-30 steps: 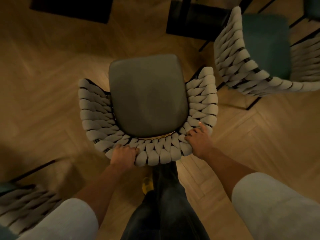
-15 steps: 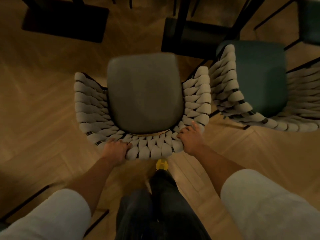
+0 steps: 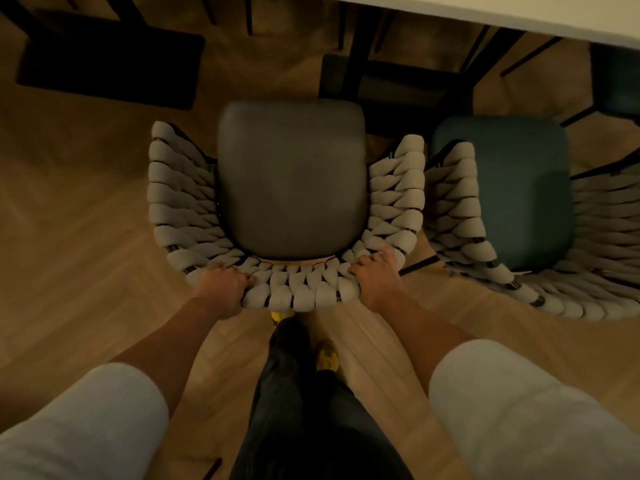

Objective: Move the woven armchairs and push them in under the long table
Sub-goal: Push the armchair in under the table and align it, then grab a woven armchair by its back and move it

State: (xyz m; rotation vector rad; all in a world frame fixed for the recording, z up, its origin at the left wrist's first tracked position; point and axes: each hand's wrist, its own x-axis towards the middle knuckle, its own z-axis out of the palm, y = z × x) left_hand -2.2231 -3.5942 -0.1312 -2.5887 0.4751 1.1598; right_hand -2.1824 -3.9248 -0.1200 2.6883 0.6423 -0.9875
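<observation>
Woven armchair [image 3: 292, 178] nearing the long table [image 3: 519, 15], both hands on its back.

Over the last second the chair has slid forward: the pale tabletop edge now shows above it and the teal-seated armchair [image 3: 502, 188] stands just beside its right arm. The seat front looks short of the tabletop, so the push seems unfinished. It has a smooth grey cushion and a thick, pale woven wraparound back on a dark frame. The left hand [image 3: 221, 287] and right hand [image 3: 375, 275] each curl over the back rim, gripping it; parquet floor [image 3: 86, 237] lies beneath.
</observation>
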